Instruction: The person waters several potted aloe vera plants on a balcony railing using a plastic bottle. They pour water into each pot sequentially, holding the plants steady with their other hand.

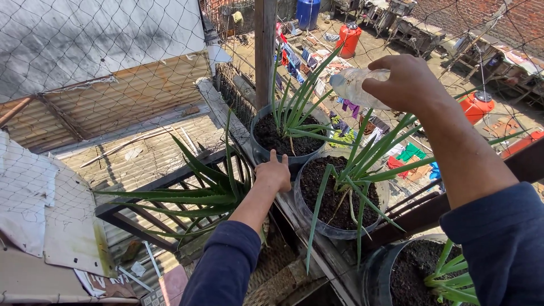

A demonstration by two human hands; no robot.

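Observation:
My right hand (409, 83) grips a clear plastic bottle (352, 86), tipped on its side above the potted plants. Its mouth end points left, over the long green leaves. My left hand (274, 171) rests on the ledge between two pots, fingers closed against the rim of the far grey pot (259, 148). That pot holds dark soil and a spiky green plant (294, 107). Just right of my left hand stands a clear pot (301, 205) with soil and another long-leaved plant (354, 170).
A third pot (374, 271) with soil sits at the bottom right. An aloe-like plant (209, 190) spreads left of the ledge. A wooden post (264, 45) and wire netting (113, 68) stand ahead. Tin roofs, red tanks (349, 39) and hanging laundry lie below.

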